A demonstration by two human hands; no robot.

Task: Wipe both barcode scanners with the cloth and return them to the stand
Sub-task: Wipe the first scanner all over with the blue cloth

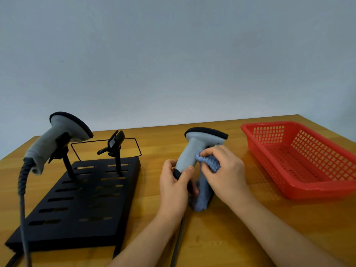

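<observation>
Scanners are the concern, and one of them, a grey pistol-shaped plastic barcode scanner with a black-rimmed head (194, 149), stands upright between the two hands just above the wooden table (221, 237). The left hand (174, 191) grasps the bottom of its handle, fingers and thumb curled round the black collar where the dark cable (178, 241) leaves. The right hand (225, 170) pinches a bunched blue knitted cloth (209, 163) against the side of the handle, with the loose tail of the cloth hanging down to the tabletop.

It looks like a light, rigid, smooth shell, likely to slip under a rubbing cloth, so the low grip on the handle seems the right hold; the head's window is probably the part to treat gently. The trailing cable may tug.

To the left, the black slotted metal stand (81, 205) carries an empty black cradle clip (114, 144), and the second grey scanner (57, 137) sits in the other cradle. A red plastic mesh basket (300, 191) lies to the right, well apart.
</observation>
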